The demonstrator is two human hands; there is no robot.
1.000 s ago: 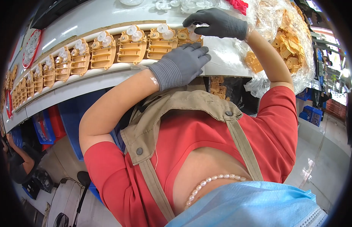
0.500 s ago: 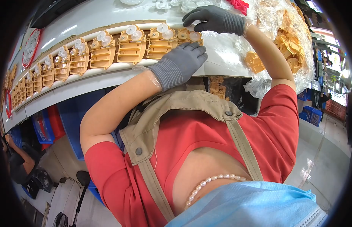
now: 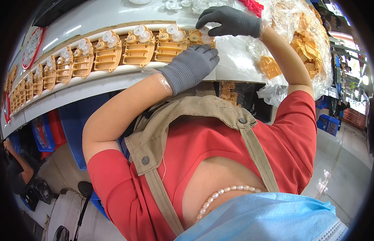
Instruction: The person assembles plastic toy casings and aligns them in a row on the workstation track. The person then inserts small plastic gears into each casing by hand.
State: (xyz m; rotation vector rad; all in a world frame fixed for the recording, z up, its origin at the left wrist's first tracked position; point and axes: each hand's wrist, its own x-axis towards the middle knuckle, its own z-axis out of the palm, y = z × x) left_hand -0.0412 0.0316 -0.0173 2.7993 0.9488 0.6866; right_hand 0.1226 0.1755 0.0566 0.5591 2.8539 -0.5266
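Note:
On the bench, my left hand (image 3: 193, 66) in a grey knitted glove lies across the lower part of an orange plastic housing (image 3: 194, 37) at the right end of a row. Its fingers are bent over that housing and hide most of it; the thumb is out of sight. My right hand (image 3: 229, 22), gloved the same way, reaches over the housing's top edge. Its thumb and forefinger close around a small clear plastic gear (image 3: 204, 30). Another clear gear (image 3: 207, 39) sits just below on the same housing.
Several orange housings with clear gears (image 3: 138, 48) stand along a white-edged track to the left. Loose clear parts (image 3: 187, 5) lie at the back. A plastic bag of orange parts (image 3: 305, 48) is at right. Blue bins (image 3: 72, 128) are under the bench; another person's arm (image 3: 20, 160) shows at far left.
My right hand's fingertips have dipped slightly toward the gear and shifted a little right. My left hand stays over the housing. The whole view has shifted a little.

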